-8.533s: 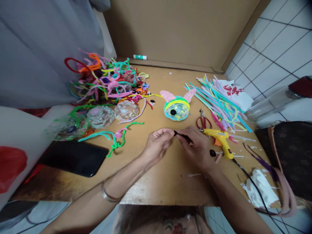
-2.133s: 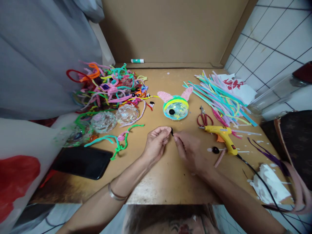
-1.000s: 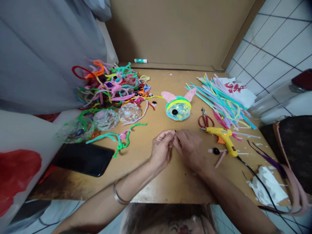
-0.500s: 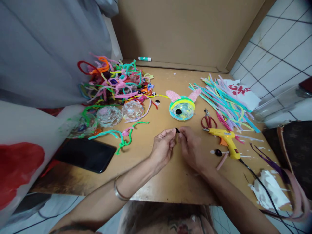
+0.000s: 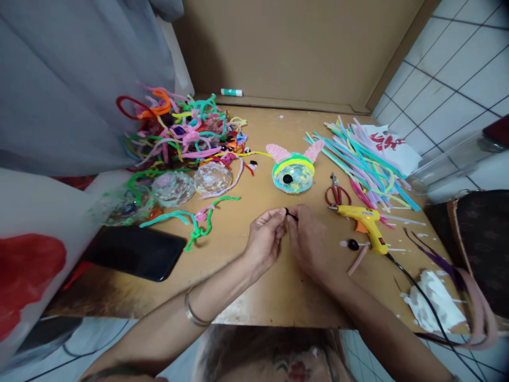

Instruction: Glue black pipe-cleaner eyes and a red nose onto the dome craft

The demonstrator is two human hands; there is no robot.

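Near the middle of the table, my left hand [image 5: 265, 237] pinches a small black piece [image 5: 291, 214] between thumb and fingertips. My right hand [image 5: 308, 239] closes on the other side of the same piece; the fingers hide most of it, so its kind is unclear. Just beyond the hands sits a round craft piece [image 5: 299, 178] with two pink ears, a yellow and green band and one black dot eye. To the right lie a yellow glue gun [image 5: 363, 220], red-handled pliers [image 5: 337, 193] and a black round bead [image 5: 352, 244].
A tangled heap of coloured pipe cleaners [image 5: 186, 127] fills the back left, with clear round shells [image 5: 173, 188] before it. A black phone [image 5: 137, 252] lies at left. Straight pipe cleaners [image 5: 366, 159], crumpled tissue [image 5: 433, 302] and a brown bag [image 5: 477, 249] are at right. Cardboard [image 5: 298, 53] stands behind.
The view has shifted slightly. My right fingers have moved a little over the black piece, and more of it shows between the hands. Both hands keep hold of it.
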